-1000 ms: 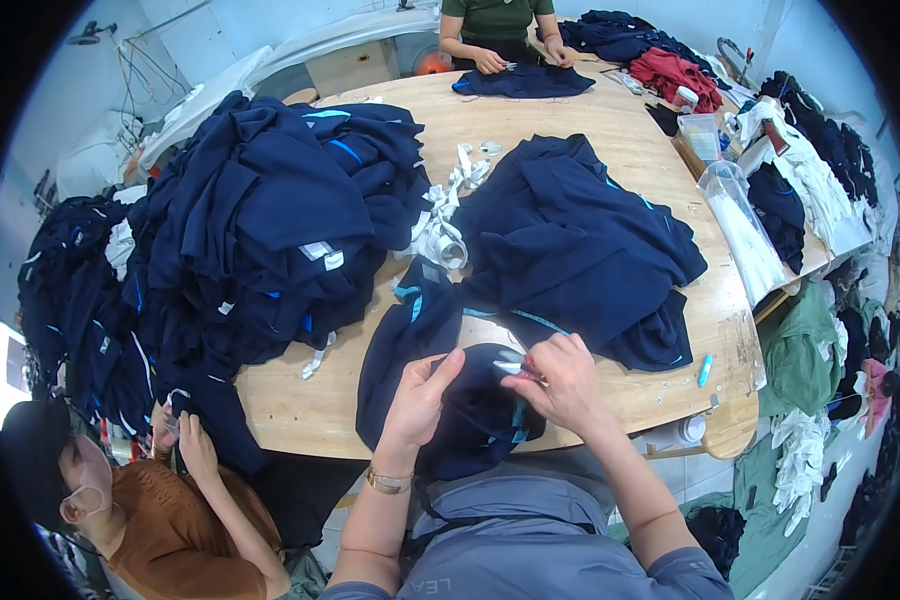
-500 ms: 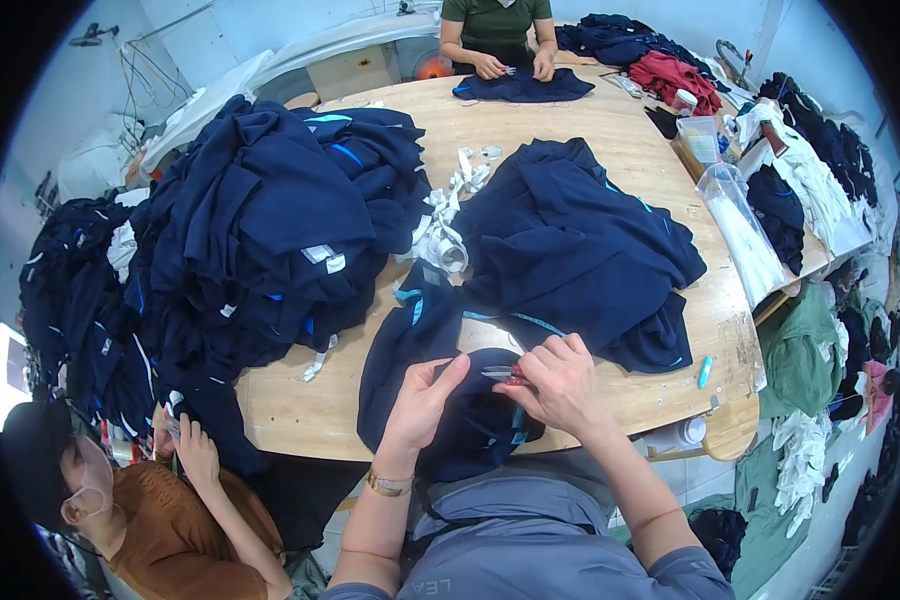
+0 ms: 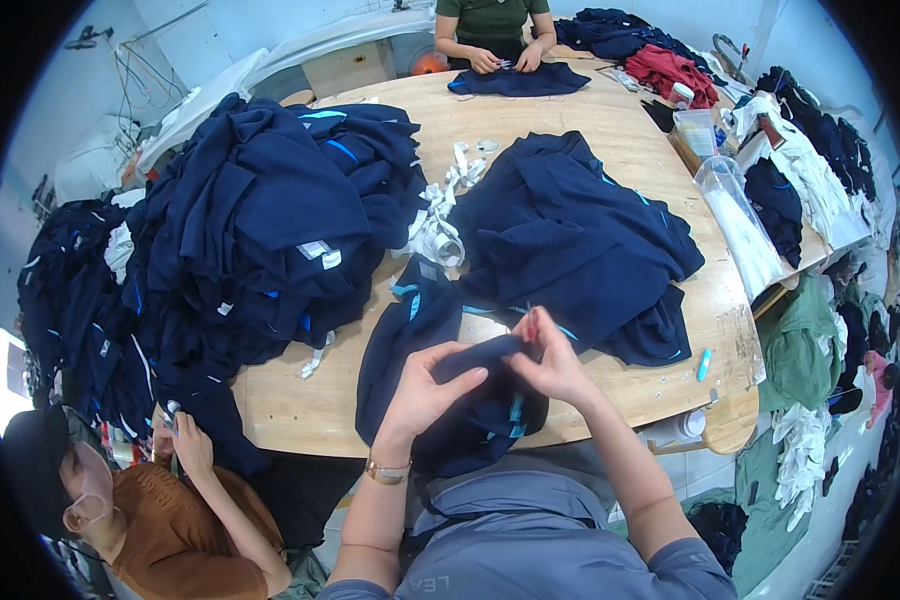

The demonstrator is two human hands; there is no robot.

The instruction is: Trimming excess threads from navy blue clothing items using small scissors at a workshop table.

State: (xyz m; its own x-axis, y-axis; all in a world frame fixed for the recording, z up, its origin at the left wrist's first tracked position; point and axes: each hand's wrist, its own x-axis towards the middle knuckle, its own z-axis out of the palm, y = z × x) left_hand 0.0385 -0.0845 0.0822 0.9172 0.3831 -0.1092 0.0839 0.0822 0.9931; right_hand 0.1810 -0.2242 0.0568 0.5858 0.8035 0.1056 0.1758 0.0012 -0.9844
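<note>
A navy garment point(image 3: 395, 365) with light-blue trim lies at the near table edge, part of it lifted between my hands. My left hand point(image 3: 426, 392) is closed on a fold of it, thumb on top. My right hand point(image 3: 553, 368) pinches the same fold farther right. Also in that hand is a pair of red-handled thread snips point(image 3: 533, 328), tilted upward and mostly covered by the fingers. Just beyond lies a navy garment pile point(image 3: 570, 240), and white tape scraps point(image 3: 435, 235) lie to its left.
A larger navy heap point(image 3: 260, 200) fills the table's left side. A light-blue marker-like stick point(image 3: 704, 365) lies near the right edge. One co-worker point(image 3: 185, 520) sits at lower left; another point(image 3: 495, 30) handles navy cloth across the table. Clear plastic containers point(image 3: 732, 215) stand at right.
My hands have drawn closer together and now lift a fold of the garment. The snips have turned from pointing left to pointing up in my right hand.
</note>
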